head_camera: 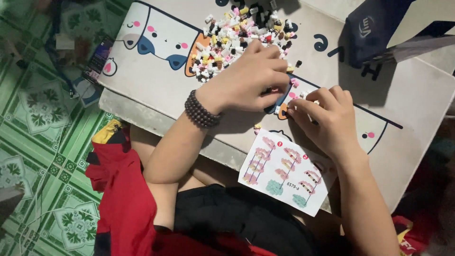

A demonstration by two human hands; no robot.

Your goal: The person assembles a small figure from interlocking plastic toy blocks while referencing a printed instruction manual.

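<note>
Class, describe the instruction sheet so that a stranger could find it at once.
Start at the pale cartoon-printed mat on the low table. At its near edge, just below the right hand, lies the instruction sheet. Unlike the heap of tiny bricks, it is one flat white paper with pink diagrams.

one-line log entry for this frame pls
left hand: on edge of brick pile | right hand: pinching small pieces, contents unclear | instruction sheet: near table edge | surface: cartoon mat

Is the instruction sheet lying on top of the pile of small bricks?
No, the instruction sheet lies at the near edge of the board, apart from the pile of small bricks.
</note>
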